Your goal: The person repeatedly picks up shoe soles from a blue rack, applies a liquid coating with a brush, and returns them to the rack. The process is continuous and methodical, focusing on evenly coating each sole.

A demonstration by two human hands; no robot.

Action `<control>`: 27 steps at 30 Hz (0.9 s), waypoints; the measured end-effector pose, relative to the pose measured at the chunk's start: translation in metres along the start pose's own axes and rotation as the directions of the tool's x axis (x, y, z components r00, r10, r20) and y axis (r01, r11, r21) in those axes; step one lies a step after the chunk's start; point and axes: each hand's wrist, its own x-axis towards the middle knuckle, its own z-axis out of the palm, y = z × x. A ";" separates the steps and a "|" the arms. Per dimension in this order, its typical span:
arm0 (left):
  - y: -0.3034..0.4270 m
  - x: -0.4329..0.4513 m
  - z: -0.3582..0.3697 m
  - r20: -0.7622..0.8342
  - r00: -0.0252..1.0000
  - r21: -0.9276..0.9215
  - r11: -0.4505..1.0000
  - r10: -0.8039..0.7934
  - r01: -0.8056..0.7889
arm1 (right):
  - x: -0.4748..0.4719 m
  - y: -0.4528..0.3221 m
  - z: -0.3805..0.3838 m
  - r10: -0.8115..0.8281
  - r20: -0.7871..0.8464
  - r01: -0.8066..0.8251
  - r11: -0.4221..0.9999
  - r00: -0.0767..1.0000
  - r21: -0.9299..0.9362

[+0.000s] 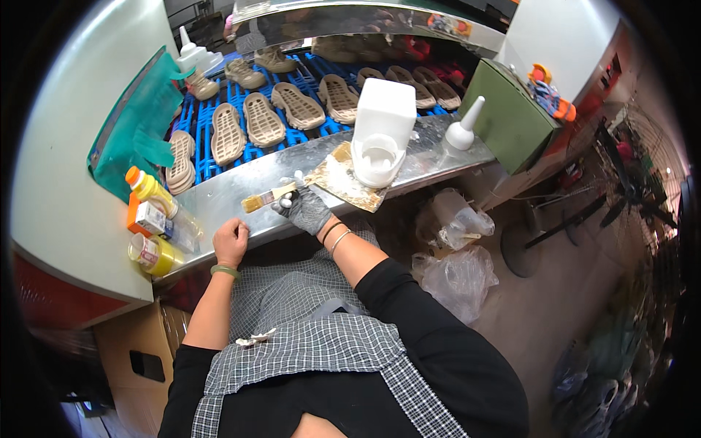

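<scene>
My right hand (308, 209), in a grey glove with bare white fingertips showing, grips a flat paintbrush (268, 197) over the metal ledge (235, 189). The brush's yellowish bristles point left. Curled into a loose fist, my left hand (230, 241) rests at the ledge's front edge, and nothing shows in it. To the right of the brush stands a white plastic container (383, 117) with an open cup-like mouth at its base. It sits on a glue-stained board (339, 175). Beige shoe soles (228, 134) lie behind the ledge on a blue slatted conveyor (204, 156).
Yellow bottles (153, 191) and a small box (150, 219) crowd the ledge's left end. A white nozzle bottle (463, 128) stands right, beside a green box (506, 117). Beige shoes (245, 74) sit farther back. Plastic bags (457, 279) hang below; a fan (624, 186) stands right.
</scene>
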 end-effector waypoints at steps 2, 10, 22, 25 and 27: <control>0.002 0.001 0.001 0.004 1.000 -0.019 1.000 0.002 -0.002 | -0.001 -0.002 0.002 -0.001 -0.013 0.001 1.000 1.000 0.022; -0.038 0.035 -0.014 0.206 0.877 -0.503 0.722 -0.433 0.475 | 0.018 0.011 -0.017 -0.042 0.054 0.034 0.989 0.998 0.142; 0.139 0.271 0.020 0.358 0.928 -0.460 0.847 -0.098 0.267 | 0.004 -0.001 -0.013 -0.039 0.063 0.030 0.991 0.997 0.134; 0.225 0.300 0.090 0.584 0.807 -0.353 0.869 -0.085 0.347 | 0.008 0.006 -0.014 -0.026 0.066 0.016 0.989 0.997 0.145; 0.244 0.312 0.146 0.652 0.721 -0.259 0.824 -0.236 0.504 | 0.010 0.013 -0.012 0.003 0.060 -0.011 0.991 0.998 0.137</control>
